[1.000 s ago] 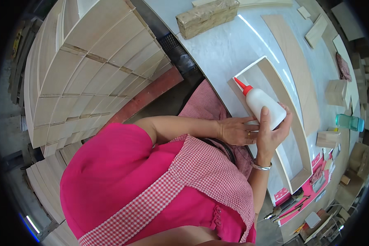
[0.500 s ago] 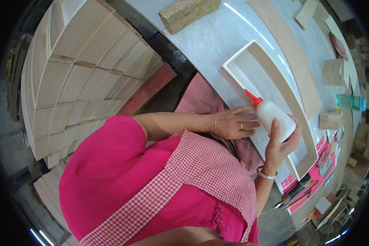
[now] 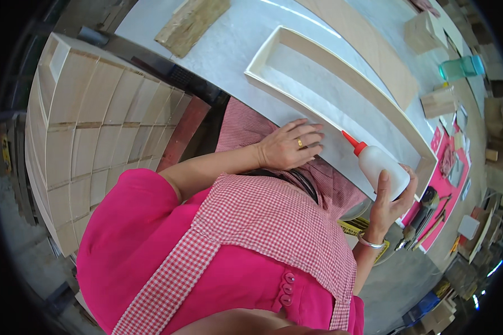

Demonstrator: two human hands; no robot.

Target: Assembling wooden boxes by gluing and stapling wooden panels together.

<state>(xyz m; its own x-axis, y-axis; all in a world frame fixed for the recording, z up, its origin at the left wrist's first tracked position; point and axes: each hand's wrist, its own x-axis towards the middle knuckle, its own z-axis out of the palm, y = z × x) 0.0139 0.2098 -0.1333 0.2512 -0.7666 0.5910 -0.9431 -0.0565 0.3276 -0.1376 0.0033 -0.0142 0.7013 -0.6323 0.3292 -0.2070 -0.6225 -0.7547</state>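
Observation:
My right hand point(image 3: 395, 204) is wrapped round a white squeeze glue bottle point(image 3: 381, 166) with a red cap and pointed red nozzle. The bottle leans, its tip at the near wall of a long, shallow wooden frame point(image 3: 296, 104). Whether the tip touches the wood, or any glue comes out, I cannot tell. The frame has a curved far side and rests on the pale worktable point(image 3: 229, 61). My left hand point(image 3: 289, 146), wearing a gold ring, is at the table's near edge with its fingers stretched out, holding nothing, apart from frame and bottle.
Stacked wooden frames point(image 3: 89, 139) stand at my left. A rough wood block point(image 3: 191, 25) lies at the table's far left. Beyond the frame is a thin curved board point(image 3: 369, 39). Wooden blocks point(image 3: 439, 102), a teal jar point(image 3: 459, 68) and tools on a pink sheet point(image 3: 444, 184) are to the right.
The view has turned, shifting the table's contents. My left hand has drawn away from the bottle, leftward along the table edge. My right hand keeps hold of the glue bottle, whose nozzle stays by the near wall.

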